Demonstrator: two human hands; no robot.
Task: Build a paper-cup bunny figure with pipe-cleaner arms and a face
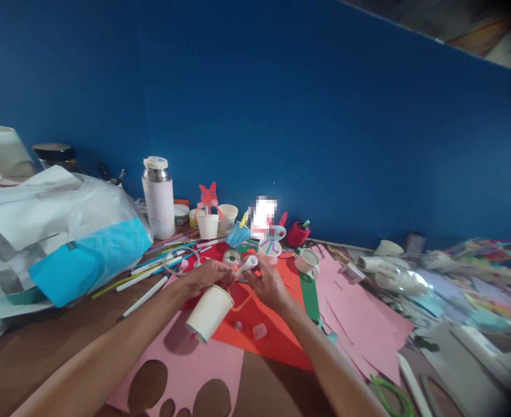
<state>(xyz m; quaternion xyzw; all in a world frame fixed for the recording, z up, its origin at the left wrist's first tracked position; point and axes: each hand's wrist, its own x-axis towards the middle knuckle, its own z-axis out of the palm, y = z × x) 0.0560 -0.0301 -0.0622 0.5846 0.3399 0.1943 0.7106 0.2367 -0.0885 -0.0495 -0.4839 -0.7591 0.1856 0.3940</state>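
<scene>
My left hand [209, 275] and my right hand [267, 285] are close together over red paper [276, 341]. Between them is a small rolled white paper tube [247, 265], its open end facing up and right; the fingers of both hands are closed at it. A white paper cup [210, 314] lies tilted just below my left hand, with an orange pipe cleaner [242, 305] beside its rim. Which fingers bear the cup is hidden. Two small clear pink pieces, one of them a cap [259, 330], lie on the red paper.
Pink paper with cut-out holes [181, 370] lies in front. On the left are pens [144, 296], a flask [158, 200] and a plastic bag of paper [64, 231]. Behind stands a cup with a red cat figure [208, 226]. A mug [307, 262] and pink sheets [359, 313] are right.
</scene>
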